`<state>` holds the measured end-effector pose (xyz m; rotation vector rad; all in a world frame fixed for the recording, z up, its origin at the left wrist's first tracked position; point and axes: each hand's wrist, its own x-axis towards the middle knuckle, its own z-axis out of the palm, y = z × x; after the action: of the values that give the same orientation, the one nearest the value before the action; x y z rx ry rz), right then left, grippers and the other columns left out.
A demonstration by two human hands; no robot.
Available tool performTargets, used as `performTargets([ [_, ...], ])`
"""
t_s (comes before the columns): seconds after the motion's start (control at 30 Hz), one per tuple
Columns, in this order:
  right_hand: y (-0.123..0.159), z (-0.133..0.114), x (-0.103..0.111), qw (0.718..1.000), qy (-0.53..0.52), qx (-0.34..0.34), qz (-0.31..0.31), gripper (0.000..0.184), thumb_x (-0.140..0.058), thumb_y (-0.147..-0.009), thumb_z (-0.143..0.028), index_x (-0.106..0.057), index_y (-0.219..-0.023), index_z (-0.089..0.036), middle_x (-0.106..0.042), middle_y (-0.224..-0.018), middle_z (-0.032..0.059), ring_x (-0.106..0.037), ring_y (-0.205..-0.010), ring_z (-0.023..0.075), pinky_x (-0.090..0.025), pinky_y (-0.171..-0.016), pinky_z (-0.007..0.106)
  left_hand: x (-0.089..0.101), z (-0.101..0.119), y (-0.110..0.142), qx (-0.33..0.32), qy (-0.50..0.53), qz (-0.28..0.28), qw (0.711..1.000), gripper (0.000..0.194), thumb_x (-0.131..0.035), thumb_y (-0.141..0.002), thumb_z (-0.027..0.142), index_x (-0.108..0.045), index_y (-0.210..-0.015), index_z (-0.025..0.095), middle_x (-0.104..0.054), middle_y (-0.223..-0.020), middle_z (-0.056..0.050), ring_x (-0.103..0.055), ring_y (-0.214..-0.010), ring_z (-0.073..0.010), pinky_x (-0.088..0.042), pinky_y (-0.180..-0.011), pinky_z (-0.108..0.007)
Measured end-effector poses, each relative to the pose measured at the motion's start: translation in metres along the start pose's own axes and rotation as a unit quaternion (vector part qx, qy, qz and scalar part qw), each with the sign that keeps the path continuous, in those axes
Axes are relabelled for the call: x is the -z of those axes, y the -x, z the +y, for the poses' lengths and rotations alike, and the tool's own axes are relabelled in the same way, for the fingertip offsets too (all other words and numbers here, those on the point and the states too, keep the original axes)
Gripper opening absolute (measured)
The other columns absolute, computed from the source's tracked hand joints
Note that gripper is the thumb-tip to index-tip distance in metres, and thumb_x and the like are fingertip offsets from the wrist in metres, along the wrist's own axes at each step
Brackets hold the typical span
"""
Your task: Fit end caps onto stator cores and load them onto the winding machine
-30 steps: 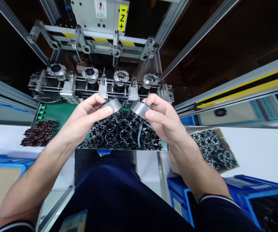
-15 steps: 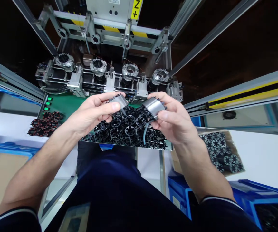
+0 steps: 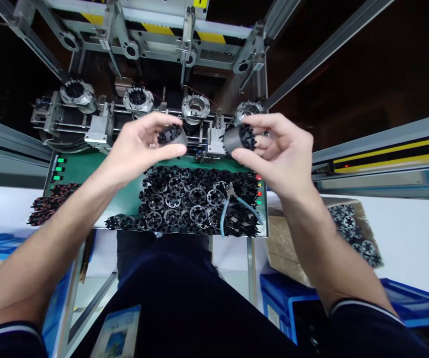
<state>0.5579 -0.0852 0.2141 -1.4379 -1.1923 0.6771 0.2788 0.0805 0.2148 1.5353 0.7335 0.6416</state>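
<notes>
A slotted stator core [image 3: 171, 135] was pinched in the left hand [image 3: 139, 149] and a second core [image 3: 239, 138] in the right hand [image 3: 274, 151] (fingertips only), both held over the far edge of the green board [image 3: 125, 196].

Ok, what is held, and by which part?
The left hand holds a grey-banded cylindrical part, the right hand another, each pinched by its band between thumb and fingertips.

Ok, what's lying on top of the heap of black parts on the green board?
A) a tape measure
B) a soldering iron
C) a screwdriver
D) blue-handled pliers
D: the blue-handled pliers lie on the right side of the heap of black slotted parts, with their two handles splayed toward the board's near edge.
</notes>
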Motion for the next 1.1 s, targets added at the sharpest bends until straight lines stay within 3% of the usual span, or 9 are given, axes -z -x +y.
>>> performTargets([
  [0.17,-0.044,0.058,0.018,0.989,0.144,0.035,0.023,0.066,-0.110,-0.082,-0.053,-0.088,-0.140,-0.030,-0.088,-0.128,0.0094,-0.078,-0.083,0.0267,-0.070,-0.076,0.049,0.034,-0.036,-0.056,-0.044,-0.251,0.035,0.966,0.081,-0.111,-0.088,0.046,-0.084,-0.152,0.005,-0.076,-0.088,0.006,-0.065,-0.085,-0.0111,-0.044,-0.084,-0.029],
  [0.3,-0.051,0.086,0.011,0.974,0.224,0.001,-0.018,0.053,-0.098,-0.084,-0.049,-0.088,-0.130,-0.024,-0.090,-0.124,0.0108,-0.077,-0.077,0.0268,-0.074,-0.092,0.057,0.044,-0.066,-0.071,-0.052,-0.294,0.048,0.953,0.069,-0.116,-0.075,0.040,-0.093,-0.134,0.013,-0.059,-0.066,0.010,-0.055,-0.070,-0.0147,-0.045,-0.084,-0.034],
  [0.43,-0.052,0.093,0.005,0.967,0.252,0.027,-0.015,0.053,-0.096,-0.087,-0.052,-0.087,-0.132,-0.025,-0.089,-0.117,0.0093,-0.080,-0.085,0.0302,-0.071,-0.112,0.063,0.049,-0.079,-0.068,-0.093,-0.290,0.056,0.951,0.076,-0.118,-0.071,0.048,-0.094,-0.135,0.015,-0.055,-0.065,0.008,-0.047,-0.065,-0.0164,-0.037,-0.078,-0.036],
  [0.63,-0.057,0.087,-0.001,0.978,0.200,-0.015,-0.048,0.058,-0.099,-0.080,-0.057,-0.080,-0.127,-0.027,-0.086,-0.114,0.0083,-0.078,-0.095,0.0301,-0.072,-0.103,0.057,0.047,-0.068,-0.061,-0.094,-0.292,0.015,0.952,0.076,-0.118,-0.073,0.056,-0.095,-0.132,0.014,-0.052,-0.065,0.010,-0.045,-0.065,-0.0125,-0.033,-0.075,-0.032],
  [0.77,-0.058,0.079,0.011,0.996,0.053,-0.062,-0.035,0.081,-0.103,-0.080,-0.075,-0.070,-0.140,-0.033,-0.081,-0.117,0.0045,-0.082,-0.106,0.0283,-0.074,-0.105,0.051,0.032,-0.051,-0.017,-0.085,-0.138,0.102,0.981,0.075,-0.118,-0.072,0.055,-0.095,-0.135,0.021,-0.079,-0.088,-0.001,-0.054,-0.066,-0.0145,-0.039,-0.069,-0.032],
  [0.83,-0.065,0.079,0.026,0.997,0.054,-0.043,-0.027,0.091,-0.100,-0.082,-0.083,-0.069,-0.153,-0.035,-0.082,-0.118,0.0040,-0.084,-0.113,0.0306,-0.073,-0.115,0.056,0.022,-0.048,0.019,-0.057,-0.041,0.136,0.988,0.072,-0.120,-0.070,0.052,-0.096,-0.132,0.025,-0.089,-0.114,-0.007,-0.070,-0.084,-0.0192,-0.051,-0.077,-0.032],
  [0.9,-0.079,0.081,0.045,0.995,0.095,-0.016,-0.011,0.094,-0.097,-0.084,-0.086,-0.072,-0.159,-0.034,-0.085,-0.123,0.0059,-0.084,-0.121,0.0349,-0.070,-0.122,0.061,0.012,-0.052,0.060,-0.003,0.040,0.148,0.988,0.071,-0.121,-0.066,0.046,-0.097,-0.130,0.028,-0.091,-0.122,-0.008,-0.081,-0.104,-0.0247,-0.062,-0.092,-0.033],
  [0.97,-0.098,0.083,0.065,0.989,0.149,-0.008,0.019,0.092,-0.095,-0.087,-0.081,-0.074,-0.160,-0.030,-0.087,-0.132,0.0102,-0.085,-0.125,0.0384,-0.070,-0.122,0.062,0.000,-0.060,0.102,0.071,0.111,0.173,0.976,0.071,-0.123,-0.061,0.042,-0.098,-0.126,0.028,-0.093,-0.121,-0.007,-0.084,-0.112,-0.0257,-0.065,-0.100,-0.031],
  [1.1,-0.132,0.088,0.092,0.947,0.319,-0.021,0.041,0.073,-0.093,-0.092,-0.051,-0.082,-0.155,-0.017,-0.088,-0.145,0.0197,-0.086,-0.125,0.0409,-0.072,-0.119,0.059,-0.032,-0.079,0.183,0.230,0.223,0.235,0.918,0.074,-0.123,-0.060,0.050,-0.098,-0.125,0.023,-0.093,-0.120,-0.011,-0.086,-0.111,-0.0270,-0.069,-0.095,-0.026],
])
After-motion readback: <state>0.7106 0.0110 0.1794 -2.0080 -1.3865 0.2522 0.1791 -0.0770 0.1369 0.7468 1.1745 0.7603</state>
